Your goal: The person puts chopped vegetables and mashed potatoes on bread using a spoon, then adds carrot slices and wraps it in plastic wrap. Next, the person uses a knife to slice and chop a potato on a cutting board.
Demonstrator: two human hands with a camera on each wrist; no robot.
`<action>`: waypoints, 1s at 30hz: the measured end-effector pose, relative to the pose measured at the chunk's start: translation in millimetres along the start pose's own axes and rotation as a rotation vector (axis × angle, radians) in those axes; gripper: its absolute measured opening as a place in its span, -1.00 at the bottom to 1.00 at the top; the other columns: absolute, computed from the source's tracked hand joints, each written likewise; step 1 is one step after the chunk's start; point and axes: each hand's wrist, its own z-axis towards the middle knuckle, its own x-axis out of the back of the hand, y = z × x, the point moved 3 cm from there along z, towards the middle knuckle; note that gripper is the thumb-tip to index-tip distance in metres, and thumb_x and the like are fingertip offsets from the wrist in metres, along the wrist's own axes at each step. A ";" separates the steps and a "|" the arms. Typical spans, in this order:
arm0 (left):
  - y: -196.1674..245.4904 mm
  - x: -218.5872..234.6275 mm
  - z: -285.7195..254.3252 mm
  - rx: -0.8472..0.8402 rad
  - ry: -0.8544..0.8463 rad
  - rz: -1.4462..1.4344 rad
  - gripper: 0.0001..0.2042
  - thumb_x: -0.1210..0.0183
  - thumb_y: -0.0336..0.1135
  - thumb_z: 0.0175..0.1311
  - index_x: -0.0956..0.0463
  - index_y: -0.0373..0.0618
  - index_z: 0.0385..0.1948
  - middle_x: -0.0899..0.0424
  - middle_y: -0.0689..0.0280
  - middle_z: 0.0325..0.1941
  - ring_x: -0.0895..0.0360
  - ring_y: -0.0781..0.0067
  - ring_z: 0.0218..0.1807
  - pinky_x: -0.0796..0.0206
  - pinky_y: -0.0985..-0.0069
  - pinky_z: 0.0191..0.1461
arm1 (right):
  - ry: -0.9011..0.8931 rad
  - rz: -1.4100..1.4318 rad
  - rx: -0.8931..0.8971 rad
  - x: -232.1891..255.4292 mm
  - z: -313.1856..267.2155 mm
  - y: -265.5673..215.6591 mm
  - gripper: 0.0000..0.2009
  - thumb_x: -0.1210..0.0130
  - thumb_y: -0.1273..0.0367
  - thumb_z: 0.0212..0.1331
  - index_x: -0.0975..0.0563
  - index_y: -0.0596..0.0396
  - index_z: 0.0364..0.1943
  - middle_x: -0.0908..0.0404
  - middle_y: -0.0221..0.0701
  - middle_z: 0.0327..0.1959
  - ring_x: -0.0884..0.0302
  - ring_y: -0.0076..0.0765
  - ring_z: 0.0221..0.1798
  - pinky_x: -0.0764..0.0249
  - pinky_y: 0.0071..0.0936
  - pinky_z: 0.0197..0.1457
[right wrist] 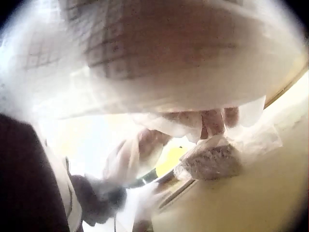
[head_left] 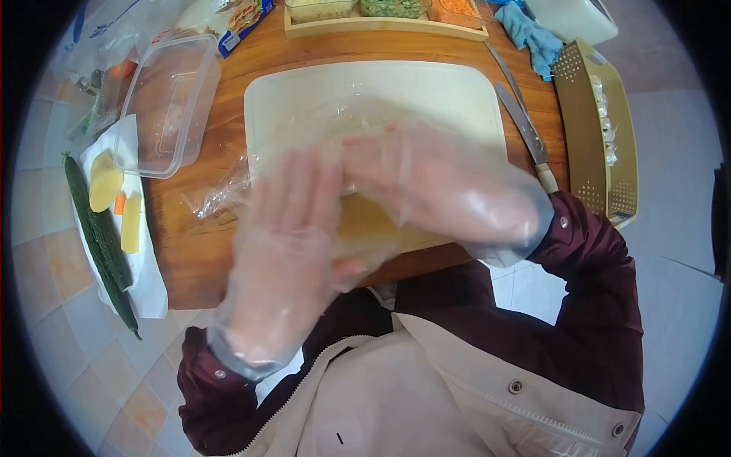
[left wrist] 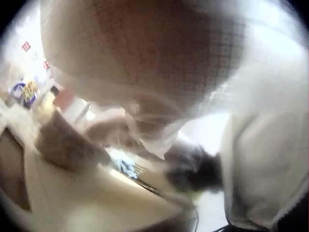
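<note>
Both hands wear clear plastic gloves and are blurred over the white cutting board (head_left: 373,80). My left hand (head_left: 285,236) has its fingers straight and its thumb out to the side. From the other side my right hand (head_left: 457,179) reaches across, its fingers extended leftward beside the left fingertips. Crumpled clear film (head_left: 217,198) shows at the board's left edge. In the right wrist view a dark, speckled film-wrapped roll (right wrist: 212,162) lies on the board, with gloved fingers (right wrist: 212,121) right at its top. From the head the hands hide this roll.
On the left, a plastic container (head_left: 171,107) stands near a cucumber (head_left: 95,228) and yellow pieces on white paper. Two knives (head_left: 525,126) lie at the board's right, beside a basket (head_left: 624,152) with several wrapped pieces. A wooden tray (head_left: 381,27) of ingredients stands behind, left of a blue cloth (head_left: 529,38).
</note>
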 end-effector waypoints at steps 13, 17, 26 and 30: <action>-2.0 -31.7 14.0 0.029 -0.086 0.005 0.07 -0.57 -0.24 -0.09 -0.16 -0.38 0.54 -0.16 -0.14 0.66 -0.11 -0.14 0.69 0.02 0.02 0.72 | 0.113 -0.220 0.013 34.6 61.9 76.1 -0.76 -0.20 0.27 0.27 -0.71 0.14 -0.14 -0.72 -0.16 -0.18 -0.63 0.05 0.01 -0.53 -0.12 0.14; -3.0 -32.5 12.9 0.013 -0.067 -0.018 0.07 -0.56 -0.25 -0.09 -0.16 -0.39 0.54 -0.17 -0.15 0.66 -0.11 -0.15 0.69 0.03 0.02 0.73 | -0.062 -0.240 -0.179 19.7 71.4 86.3 -0.76 -0.36 0.52 -0.15 -0.71 0.15 -0.29 -0.70 -0.18 -0.19 -0.67 0.09 0.03 -0.60 -0.14 0.11; -8.1 -30.1 6.1 -0.001 -0.007 -0.133 0.07 -0.56 -0.21 -0.10 -0.15 -0.33 0.54 -0.16 -0.17 0.66 -0.07 -0.22 0.69 0.06 -0.04 0.72 | 0.195 -0.029 0.163 26.0 69.9 86.8 -0.67 -0.04 0.17 0.49 -0.58 0.21 -0.07 -0.67 -0.25 -0.37 -0.66 -0.21 -0.30 -0.54 -0.27 -0.13; -3.5 -26.1 6.9 0.007 -0.009 -0.093 -0.01 -0.56 -0.20 -0.10 -0.28 -0.30 0.49 -0.21 -0.17 0.63 -0.10 -0.25 0.67 0.04 -0.05 0.70 | 0.074 0.156 -0.358 33.8 72.6 69.8 -0.62 -0.09 0.15 0.41 -0.67 0.26 -0.14 -0.64 0.04 -0.27 -0.67 0.10 -0.20 -0.54 -0.09 -0.06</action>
